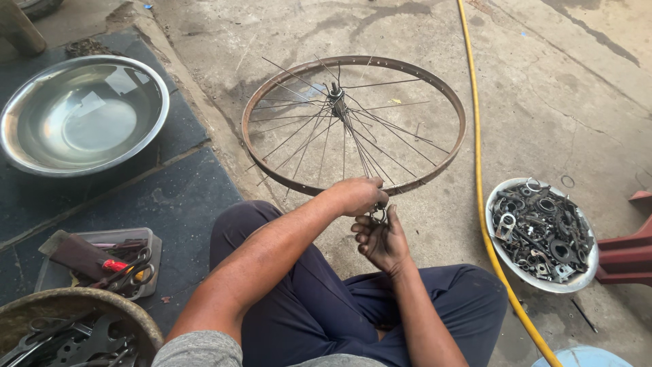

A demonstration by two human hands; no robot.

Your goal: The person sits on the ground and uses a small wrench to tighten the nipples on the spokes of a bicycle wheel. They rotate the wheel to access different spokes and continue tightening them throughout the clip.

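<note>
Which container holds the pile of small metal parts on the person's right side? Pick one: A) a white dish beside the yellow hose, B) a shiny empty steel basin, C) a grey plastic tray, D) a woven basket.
A: the white dish full of small metal parts sits just right of the yellow hose, while the steel basin lies empty at far left.

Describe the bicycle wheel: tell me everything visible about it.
The bicycle wheel is a bare, rusty-brown metal rim with no tyre. Thin spokes fan from a central hub, several loose and sticking out past the rim. It stands tilted on the concrete floor before the seated person. The left hand grips its near edge; the right hand sits just below.
</note>
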